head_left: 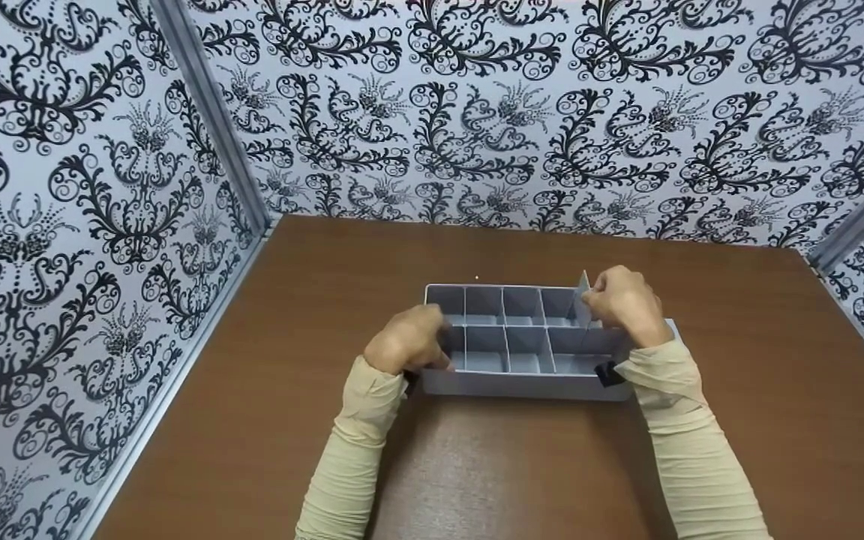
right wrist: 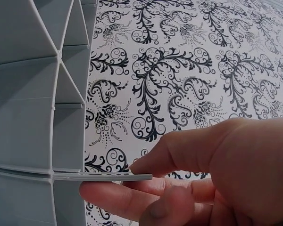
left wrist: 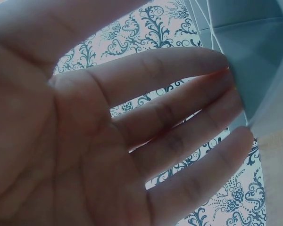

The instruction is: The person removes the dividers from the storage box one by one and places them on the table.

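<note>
Your box (head_left: 522, 387) is plain grey, like the divider (head_left: 583, 291) at its back row. Beneath the box, your table (head_left: 252, 360) is brown; behind it, you face white wallpaper (head_left: 477, 112) with black floral scrolls. Your sleeves (head_left: 694, 450), on your side of it, are cream.

The head view looks forward and down — both wrist views, close in, share the tray (head_left: 526, 387) and patterned wall (head_left: 477, 135).
</note>
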The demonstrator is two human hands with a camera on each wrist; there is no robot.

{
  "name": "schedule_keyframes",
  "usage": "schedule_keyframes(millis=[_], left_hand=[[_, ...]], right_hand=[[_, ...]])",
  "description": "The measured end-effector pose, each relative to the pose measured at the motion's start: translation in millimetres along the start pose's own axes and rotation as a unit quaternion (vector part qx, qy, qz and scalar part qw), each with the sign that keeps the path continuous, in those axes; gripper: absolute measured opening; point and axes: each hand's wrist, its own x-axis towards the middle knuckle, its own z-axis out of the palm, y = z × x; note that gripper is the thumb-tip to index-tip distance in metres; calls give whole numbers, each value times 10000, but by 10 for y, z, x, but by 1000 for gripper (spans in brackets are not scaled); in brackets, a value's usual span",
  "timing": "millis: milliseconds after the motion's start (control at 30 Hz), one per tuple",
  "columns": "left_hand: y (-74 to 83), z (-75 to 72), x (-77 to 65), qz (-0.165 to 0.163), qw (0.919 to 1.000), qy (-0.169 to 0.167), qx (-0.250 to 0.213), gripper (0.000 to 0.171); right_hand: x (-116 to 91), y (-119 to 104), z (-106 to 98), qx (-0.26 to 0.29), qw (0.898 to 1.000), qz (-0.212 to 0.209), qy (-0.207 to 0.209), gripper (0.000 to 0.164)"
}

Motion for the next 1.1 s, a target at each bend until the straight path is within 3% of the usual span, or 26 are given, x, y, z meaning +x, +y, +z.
schedule_keyframes(millis=[367, 500, 700, 1100], left_hand=[[-2, 1, 12, -35, 9999, -69, -88, 50], [2, -5, 17, -16, 9999, -78, -62, 45], [11, -17, 9, 6, 9999, -33, 101, 50], [0, -17, 16, -87, 9999, -111, 86, 50]], right_hand=[[3, 3, -21, -17, 9999, 85, -105, 25], [-13, 1, -41, 26, 10000, 14, -4, 25], [-55, 2, -70, 74, 9993, -199, 298, 22], [-81, -2, -102, 121, 9988, -305, 371, 21]])
